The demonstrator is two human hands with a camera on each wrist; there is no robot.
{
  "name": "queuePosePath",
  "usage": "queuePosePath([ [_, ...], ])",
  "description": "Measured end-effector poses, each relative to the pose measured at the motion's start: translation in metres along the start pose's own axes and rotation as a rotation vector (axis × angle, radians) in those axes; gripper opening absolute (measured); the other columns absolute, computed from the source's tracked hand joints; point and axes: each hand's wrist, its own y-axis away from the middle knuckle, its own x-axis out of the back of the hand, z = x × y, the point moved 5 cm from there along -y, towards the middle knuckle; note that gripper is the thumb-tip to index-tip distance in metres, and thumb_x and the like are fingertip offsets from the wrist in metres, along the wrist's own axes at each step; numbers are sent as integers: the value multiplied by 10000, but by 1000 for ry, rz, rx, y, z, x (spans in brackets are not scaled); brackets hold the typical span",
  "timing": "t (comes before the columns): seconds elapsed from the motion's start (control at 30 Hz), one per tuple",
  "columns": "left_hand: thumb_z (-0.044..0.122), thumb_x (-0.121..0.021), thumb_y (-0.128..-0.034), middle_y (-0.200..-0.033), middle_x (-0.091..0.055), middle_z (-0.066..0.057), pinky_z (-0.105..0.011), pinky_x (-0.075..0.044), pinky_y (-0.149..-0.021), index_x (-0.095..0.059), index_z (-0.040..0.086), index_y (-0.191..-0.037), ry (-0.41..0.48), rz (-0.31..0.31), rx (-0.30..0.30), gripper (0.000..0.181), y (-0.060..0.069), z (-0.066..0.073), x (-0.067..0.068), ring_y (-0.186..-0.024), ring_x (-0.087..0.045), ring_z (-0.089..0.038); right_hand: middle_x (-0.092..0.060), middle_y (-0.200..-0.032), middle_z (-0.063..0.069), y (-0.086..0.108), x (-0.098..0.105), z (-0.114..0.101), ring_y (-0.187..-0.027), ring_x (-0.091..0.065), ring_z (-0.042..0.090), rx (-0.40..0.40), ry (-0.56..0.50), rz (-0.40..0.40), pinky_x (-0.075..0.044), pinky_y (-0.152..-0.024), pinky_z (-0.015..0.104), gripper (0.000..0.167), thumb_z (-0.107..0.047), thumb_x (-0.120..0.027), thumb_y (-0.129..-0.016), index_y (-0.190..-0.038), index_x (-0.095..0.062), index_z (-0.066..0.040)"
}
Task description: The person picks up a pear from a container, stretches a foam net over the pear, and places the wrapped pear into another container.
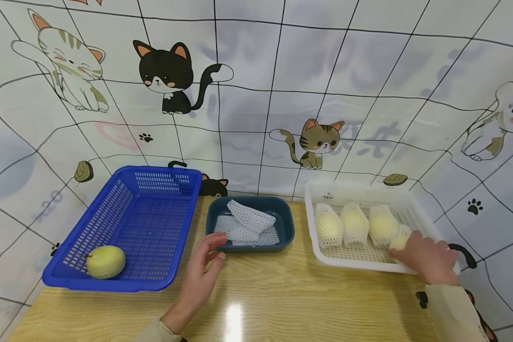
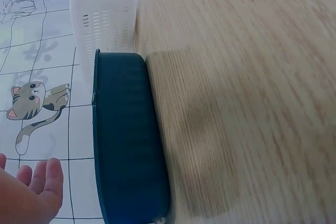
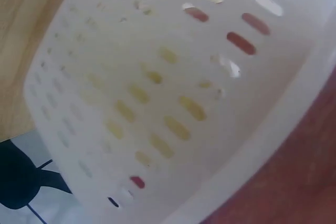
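In the head view my right hand [image 1: 429,259] reaches over the near right corner of the white basket [image 1: 350,263] and grips a pale yellow pear [image 1: 399,237] in a white foam net. Several other netted pears [image 1: 355,223] lie beside it in that basket. My left hand [image 1: 201,270] hovers at the near left corner of a dark teal box [image 1: 284,244], fingers relaxed and holding nothing. Foam net sleeves [image 1: 252,221] lie in the box. The right wrist view shows mostly the white basket's slotted wall [image 3: 210,145], with yellow showing through the slots.
On the left a blue basket [image 1: 184,228] contains one bare pear [image 1: 106,262]. All three containers stand on a wood-grain table [image 1: 290,304]. A cat-patterned cloth [image 1: 248,109] rises behind them and at both sides.
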Motion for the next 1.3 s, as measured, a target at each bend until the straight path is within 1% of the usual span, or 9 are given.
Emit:
queuePosePath([
  [0.13,-173,-582,-922,-1342,-607,-129,-232,-544,-900,-657,-17,-1176,6,2,-15,307,1,0,1,-1231,-588,-177,-390,-1233,509,1,0,0,-1135,-317,746,27,-3,33,-307,-886,836,1218,-754,-648,-835,-1390,-264,261],
  [0.23,-168,-582,-927,-1348,-605,-132,-233,-544,-902,-658,4,-1177,11,-2,-15,313,1,-1,1,-1234,-586,-182,-296,-1327,519,7,2,-1,-1174,-250,761,58,-41,111,-274,-881,842,1286,-819,-594,-837,-1444,-226,252],
  [0.33,-168,-579,-927,-1349,-605,-132,-232,-543,-905,-656,4,-1178,14,0,-14,314,1,-1,1,-1234,-587,-187,-280,-1380,501,16,4,-3,-1208,-234,745,92,-86,209,-246,-886,848,1228,-793,-564,-882,-1475,-227,227],
  [0.43,-171,-579,-925,-1347,-606,-133,-229,-541,-911,-655,0,-1176,17,3,-14,313,1,-1,1,-1233,-587,-186,-294,-1426,478,27,7,-9,-1247,-254,713,124,-120,311,-241,-906,852,1114,-713,-572,-933,-1490,-261,199],
  [0.63,-172,-578,-922,-1339,-602,-193,-239,-540,-914,-658,-2,-1171,25,7,-7,311,0,-2,2,-1232,-584,-167,-388,-1419,455,51,11,-31,-1259,-361,656,219,-189,500,-314,-962,813,878,-485,-690,-952,-1453,-383,168],
  [0.83,-160,-575,-937,-1340,-604,-215,-248,-537,-932,-650,-22,-1185,26,10,10,294,0,-1,2,-1250,-570,-145,-489,-1396,398,77,9,-57,-1263,-443,598,341,-310,623,-360,-973,762,663,-310,-693,-972,-1410,-482,141],
  [0.93,-151,-576,-943,-1334,-618,-207,-264,-536,-940,-642,-29,-1215,16,17,21,305,-1,-2,4,-1244,-575,-132,-483,-1432,376,89,4,-71,-1309,-418,596,407,-392,626,-340,-998,758,613,-295,-674,-998,-1416,-500,119],
  [1.1,-157,-569,-943,-1309,-623,-238,-261,-536,-939,-629,-25,-1253,11,17,25,342,0,-2,6,-1210,-606,-137,-461,-1489,334,105,-7,-95,-1363,-376,583,495,-513,564,-308,-1042,744,591,-294,-667,-1021,-1437,-505,93],
  [1.3,-163,-566,-937,-1281,-637,-217,-291,-549,-940,-629,-29,-1250,-9,2,16,347,1,0,6,-1212,-604,-138,-471,-1504,286,118,-16,-117,-1375,-385,547,558,-558,559,-332,-1022,726,572,-283,-692,-1007,-1435,-527,59],
])
